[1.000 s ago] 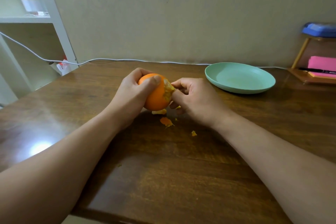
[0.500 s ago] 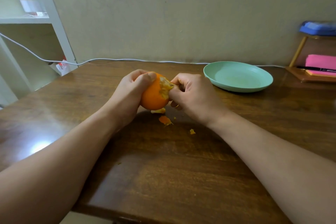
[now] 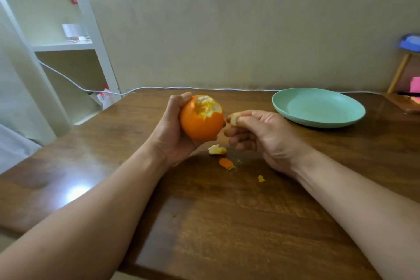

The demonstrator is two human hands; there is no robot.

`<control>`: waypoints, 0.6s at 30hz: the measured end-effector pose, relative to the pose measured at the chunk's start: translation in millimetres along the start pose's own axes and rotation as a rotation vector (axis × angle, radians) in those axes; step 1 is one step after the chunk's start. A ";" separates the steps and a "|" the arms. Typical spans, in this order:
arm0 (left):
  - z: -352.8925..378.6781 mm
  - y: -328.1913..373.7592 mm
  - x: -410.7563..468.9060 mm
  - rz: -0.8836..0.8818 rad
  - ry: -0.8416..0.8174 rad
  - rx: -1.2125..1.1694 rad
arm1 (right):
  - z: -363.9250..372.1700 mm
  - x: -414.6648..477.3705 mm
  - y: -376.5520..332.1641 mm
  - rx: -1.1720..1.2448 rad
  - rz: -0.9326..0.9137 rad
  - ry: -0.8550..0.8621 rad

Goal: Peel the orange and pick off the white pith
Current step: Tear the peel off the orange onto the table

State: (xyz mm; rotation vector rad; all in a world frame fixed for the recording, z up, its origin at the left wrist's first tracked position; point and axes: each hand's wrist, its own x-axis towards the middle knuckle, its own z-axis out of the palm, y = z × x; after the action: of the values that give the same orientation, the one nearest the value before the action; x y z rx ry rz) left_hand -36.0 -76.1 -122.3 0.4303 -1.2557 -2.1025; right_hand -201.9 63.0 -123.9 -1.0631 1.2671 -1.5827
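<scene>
- Orange sits in the left hand, left of centre and lifted just above the wooden table. The palm cups it from the left and below, and the fingers curl round its far side with one tip at its top edge.
- At its crown a ragged patch of pale pith and flesh is laid bare; the rest of the rind looks whole.
- On the table below the fruit lie three scraps: a pale curled piece, a small orange piece nearer the camera, and a tiny crumb off to the right.
- Just beside the fruit, the right hand pinches a small pale bit of peel between thumb and forefinger, the other fingers curled under. Whether a fingertip touches the rind cannot be told.
- Further right, a mint-green plate rests on the table near the wall.
- At the right edge stands a wooden stand with a blue object on top, both cut off by the frame.
</scene>
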 end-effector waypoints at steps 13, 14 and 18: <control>6.6 -1.2 5.5 0.086 0.289 0.024 | 2.3 -2.1 0.9 -0.951 -0.233 0.152; 8.7 -1.3 4.4 0.097 0.278 0.028 | 3.4 -2.5 0.6 -0.938 -0.224 0.174; 12.0 -7.8 4.5 0.159 0.185 0.074 | 14.4 0.7 2.3 -0.831 -0.248 0.168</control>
State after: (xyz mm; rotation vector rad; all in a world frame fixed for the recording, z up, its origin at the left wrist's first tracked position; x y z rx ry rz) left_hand -49.0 -68.6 -123.0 0.5275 -1.2206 -1.8438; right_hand -188.2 58.0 -124.2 -1.6609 2.0598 -1.3421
